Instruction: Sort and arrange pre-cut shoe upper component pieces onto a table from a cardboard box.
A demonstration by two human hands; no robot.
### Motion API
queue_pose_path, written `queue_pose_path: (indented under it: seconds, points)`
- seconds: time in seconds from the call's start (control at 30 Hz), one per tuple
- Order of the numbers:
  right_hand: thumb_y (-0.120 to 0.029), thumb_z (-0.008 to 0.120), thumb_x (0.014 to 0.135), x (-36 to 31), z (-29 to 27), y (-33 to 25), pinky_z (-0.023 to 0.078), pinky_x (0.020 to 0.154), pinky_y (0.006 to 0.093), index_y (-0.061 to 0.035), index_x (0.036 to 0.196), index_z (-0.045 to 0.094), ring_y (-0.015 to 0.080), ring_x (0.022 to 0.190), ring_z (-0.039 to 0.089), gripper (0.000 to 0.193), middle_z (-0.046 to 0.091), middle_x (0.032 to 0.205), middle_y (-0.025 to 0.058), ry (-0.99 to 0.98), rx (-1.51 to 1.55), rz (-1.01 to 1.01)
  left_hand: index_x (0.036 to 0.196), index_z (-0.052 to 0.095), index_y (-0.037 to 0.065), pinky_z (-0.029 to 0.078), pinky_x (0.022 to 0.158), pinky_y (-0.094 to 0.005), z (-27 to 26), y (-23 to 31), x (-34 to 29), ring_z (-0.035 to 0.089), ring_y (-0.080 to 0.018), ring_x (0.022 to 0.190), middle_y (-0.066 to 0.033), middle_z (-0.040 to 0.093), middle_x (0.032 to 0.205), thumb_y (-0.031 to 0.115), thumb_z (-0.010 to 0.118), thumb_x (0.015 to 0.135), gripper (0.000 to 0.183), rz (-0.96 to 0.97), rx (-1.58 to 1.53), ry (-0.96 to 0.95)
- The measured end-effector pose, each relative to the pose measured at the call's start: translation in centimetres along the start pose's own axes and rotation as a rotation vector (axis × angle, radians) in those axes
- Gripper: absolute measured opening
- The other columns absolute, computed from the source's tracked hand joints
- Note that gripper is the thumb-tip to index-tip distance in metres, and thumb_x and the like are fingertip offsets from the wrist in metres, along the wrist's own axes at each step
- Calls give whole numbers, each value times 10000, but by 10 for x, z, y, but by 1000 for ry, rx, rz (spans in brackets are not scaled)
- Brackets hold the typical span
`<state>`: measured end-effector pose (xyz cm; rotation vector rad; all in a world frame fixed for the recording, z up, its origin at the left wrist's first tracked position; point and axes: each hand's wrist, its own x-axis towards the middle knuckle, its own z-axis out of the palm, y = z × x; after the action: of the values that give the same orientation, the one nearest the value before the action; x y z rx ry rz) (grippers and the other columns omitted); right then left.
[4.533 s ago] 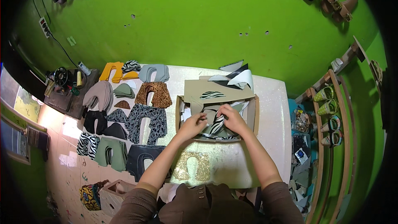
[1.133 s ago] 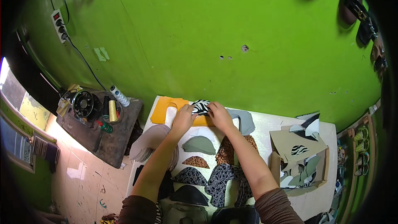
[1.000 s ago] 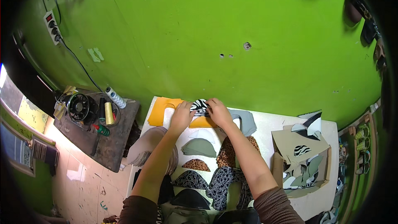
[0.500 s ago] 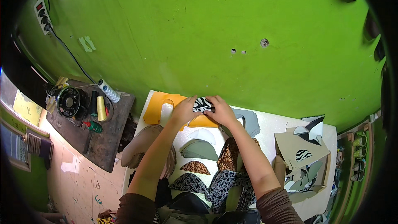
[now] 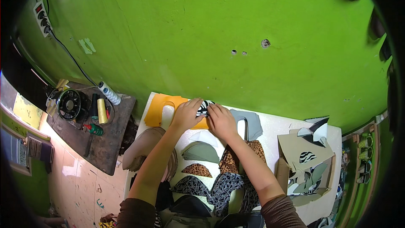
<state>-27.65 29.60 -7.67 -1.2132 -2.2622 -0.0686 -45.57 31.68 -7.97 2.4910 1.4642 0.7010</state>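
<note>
At the far side of the white table (image 5: pixel 274 122), a black-and-white zebra-print cut piece (image 5: pixel 204 106) lies between my hands, largely covered by them. My left hand (image 5: pixel 186 116) grips its left side with curled fingers. Fingers of my right hand (image 5: pixel 222 121) close on its right side. Beneath them shows an orange cut piece (image 5: pixel 202 124). Orange cut-outs (image 5: pixel 155 109) lie left of my hands, grey cut-outs (image 5: pixel 252 123) to their right. Nearer me are a white curved piece (image 5: pixel 203 137), olive half-moons (image 5: pixel 200 152) and a leopard-print half-moon (image 5: pixel 197 170).
Black patterned pieces (image 5: pixel 192 185), leopard-print pieces (image 5: pixel 255 150) and beige stacks (image 5: pixel 147 141) surround my forearms. A cardboard box (image 5: pixel 283 166) of scraps stands at right. The dark side table (image 5: pixel 105 143) holds a fan (image 5: pixel 69 104) and thread spools (image 5: pixel 102 110). A green wall (image 5: pixel 202 38) rises behind.
My right hand has shifted left and slightly nearer me, covering more of the zebra-print piece. The two hands are closer together.
</note>
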Motion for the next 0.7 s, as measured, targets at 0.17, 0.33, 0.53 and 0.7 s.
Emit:
queue_pose_path:
  seconds: [0.17,0.33,0.53,0.7]
  points:
    - [-145,535,777,-1,-3,-6,396,902,364,0,1128,523,261,1081,485,380,527,1158,123,-37,-8,48,1179,485,42,331,966,-391,-3,6,-8,435,-263,1165,-134,482,1229,221,601,760,470,41,167,79]
    - [-137,528,771,-12,-30,-18,392,907,382,-5,1074,533,285,1090,476,331,507,1175,146,3,32,72,1108,535,39,349,942,-399,-15,26,-20,453,-269,1138,-136,501,1199,182,590,759,382,-13,134,94]
    - [-103,532,756,-63,-85,-30,415,879,388,-1,1038,558,305,1057,491,302,510,1142,168,-7,84,174,1061,554,30,361,919,-400,-20,89,-55,472,-288,1105,-142,517,1161,143,587,746,336,-3,92,135]
    - [-83,542,756,-117,-131,-32,435,836,387,1,978,585,322,995,511,241,532,1082,167,-10,109,291,1057,549,23,384,897,-393,-18,176,-68,502,-302,1041,-147,529,1123,132,561,756,320,61,7,65]
